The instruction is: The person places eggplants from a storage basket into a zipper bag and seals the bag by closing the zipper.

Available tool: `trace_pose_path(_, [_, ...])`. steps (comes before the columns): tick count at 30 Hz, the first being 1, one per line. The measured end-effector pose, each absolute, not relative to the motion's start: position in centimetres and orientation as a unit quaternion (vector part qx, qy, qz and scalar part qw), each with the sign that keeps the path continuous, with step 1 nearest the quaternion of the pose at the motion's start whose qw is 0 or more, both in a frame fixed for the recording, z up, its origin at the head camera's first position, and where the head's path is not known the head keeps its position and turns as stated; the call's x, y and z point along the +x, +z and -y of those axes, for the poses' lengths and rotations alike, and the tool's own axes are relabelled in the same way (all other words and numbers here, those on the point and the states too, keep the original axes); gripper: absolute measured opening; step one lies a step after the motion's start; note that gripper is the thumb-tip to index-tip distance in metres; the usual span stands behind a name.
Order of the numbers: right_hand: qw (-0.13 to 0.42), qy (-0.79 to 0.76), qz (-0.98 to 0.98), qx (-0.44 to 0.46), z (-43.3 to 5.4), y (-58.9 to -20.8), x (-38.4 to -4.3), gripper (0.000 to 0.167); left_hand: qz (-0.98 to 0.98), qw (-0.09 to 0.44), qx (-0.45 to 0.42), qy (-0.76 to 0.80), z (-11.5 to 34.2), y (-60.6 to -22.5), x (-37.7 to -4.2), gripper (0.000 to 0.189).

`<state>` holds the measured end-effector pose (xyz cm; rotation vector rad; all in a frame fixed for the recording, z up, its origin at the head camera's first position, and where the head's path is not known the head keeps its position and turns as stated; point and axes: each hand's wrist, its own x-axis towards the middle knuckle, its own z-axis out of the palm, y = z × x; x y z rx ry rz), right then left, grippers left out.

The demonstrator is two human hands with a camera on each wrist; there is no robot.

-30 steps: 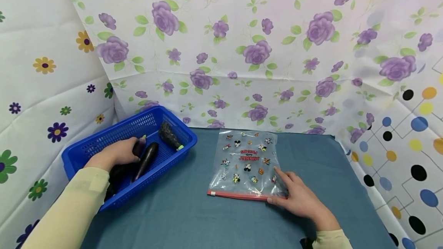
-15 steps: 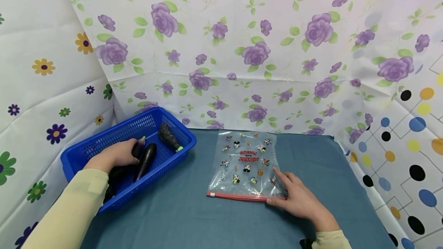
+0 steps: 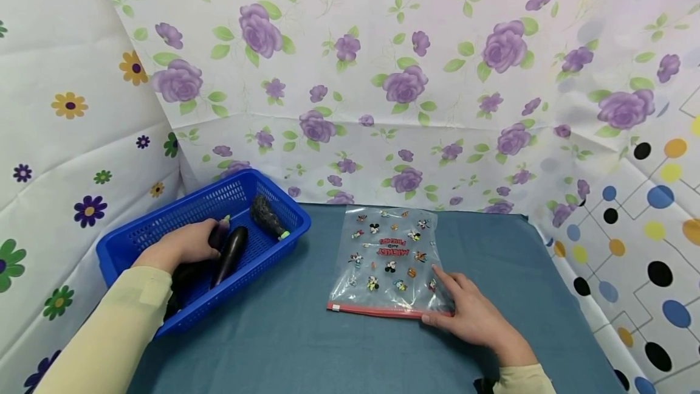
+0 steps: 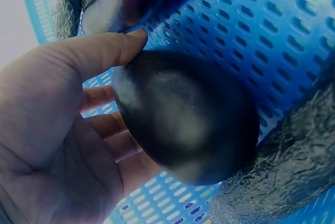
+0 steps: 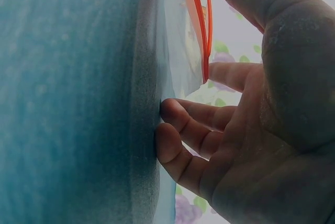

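Inside the blue basket [image 3: 295, 233], my left hand [image 3: 183, 243] grips a dark, glossy, rounded eggplant [image 4: 188, 119], thumb on one side and fingers curled beneath. Much of it is hidden by the hand in the head view. A purple eggplant with a pale end [image 4: 120, 1] lies just beyond the thumb. Beside the hand rests a long black eggplant [image 3: 231, 255]. On the right, my right hand [image 3: 474, 312] rests at the lower right corner of a clear zip bag [image 3: 391, 260] with cartoon prints. Its thumb touches the red zip edge and its index finger lies along the bag's side.
A rough, dark, long vegetable with a bright green end [image 3: 267, 216] lies at the basket's right end. The basket stands at the left of the teal-covered table [image 3: 306, 345]. Flowered cloth [image 3: 361, 78] hangs behind, with dotted cloth [image 3: 645, 260] at the right.
Both hands stay in place, the left in the basket and the right at the bag. The view shifts very slightly.
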<state>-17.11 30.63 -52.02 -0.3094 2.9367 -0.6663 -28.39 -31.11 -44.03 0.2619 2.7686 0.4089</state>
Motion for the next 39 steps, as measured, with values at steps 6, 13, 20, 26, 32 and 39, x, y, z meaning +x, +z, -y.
trace_pose_path(6, [0.058,-0.218,-0.969,-0.102,-30.60,-51.94,-17.03,0.113,-0.972,0.160,0.096,0.145,31.07,-43.98,-28.40,0.076])
trace_pose_path(13, [0.060,-0.220,-0.968,-0.102,-30.51,-51.89,-16.97,0.113,-0.972,0.156,0.100,0.142,31.15,-44.03,-28.49,0.074])
trace_pose_path(20, [0.062,-0.221,-0.968,-0.099,-30.56,-51.97,-17.07,0.113,-0.973,0.150,0.101,0.146,31.33,-44.36,-28.65,0.073])
trace_pose_path(26, [0.064,-0.221,-0.968,-0.102,-30.65,-51.88,-16.93,0.113,-0.972,0.147,0.103,0.149,31.42,-44.50,-28.72,0.077])
trace_pose_path(32, [0.063,-0.219,-0.968,-0.101,-30.65,-51.82,-16.93,0.112,-0.973,0.141,0.102,0.154,31.30,-44.38,-28.64,0.078])
trace_pose_path(39, [0.067,-0.218,-0.968,-0.099,-30.60,-51.91,-17.09,0.112,-0.973,0.141,0.101,0.153,31.47,-44.44,-28.69,0.079])
